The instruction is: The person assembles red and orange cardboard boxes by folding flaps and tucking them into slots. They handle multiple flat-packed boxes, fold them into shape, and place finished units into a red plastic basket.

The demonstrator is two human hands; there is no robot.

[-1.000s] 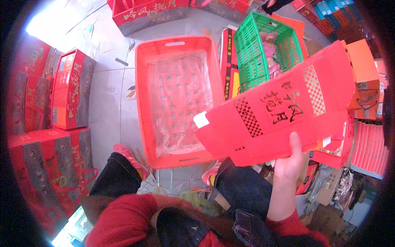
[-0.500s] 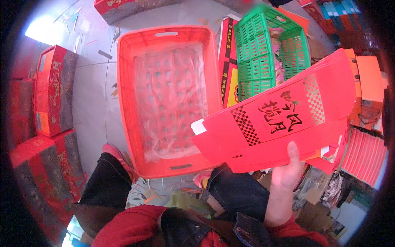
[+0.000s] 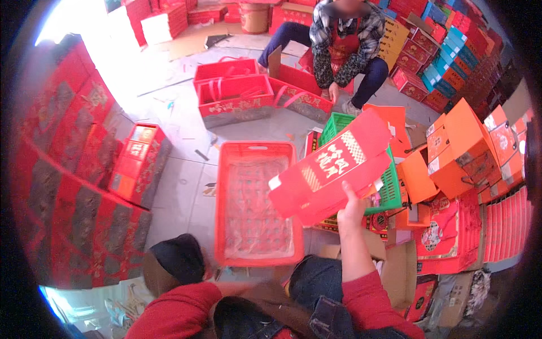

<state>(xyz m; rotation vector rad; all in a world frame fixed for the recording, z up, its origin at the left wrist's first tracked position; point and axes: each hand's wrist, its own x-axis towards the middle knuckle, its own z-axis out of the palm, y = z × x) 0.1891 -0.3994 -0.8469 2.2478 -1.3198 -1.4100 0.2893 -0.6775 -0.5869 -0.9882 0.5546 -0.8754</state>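
The left hand is out of sight; the carton [image 3: 333, 168] hides much of the green crate [image 3: 390, 189].

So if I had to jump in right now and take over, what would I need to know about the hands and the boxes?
Right hand: raised, holding a flat red carton blank by its lower edge, thumb on the front.
Left hand: not in view; only a red sleeve shows at the lower edge.
Below the blank: an orange plastic crate with a clear liner, on the floor. A green crate stands just behind the blank.
Done: the blank is picked up, though not folded.
Left: it is still flat, and orange boxes and flat red stacks lie to the right.
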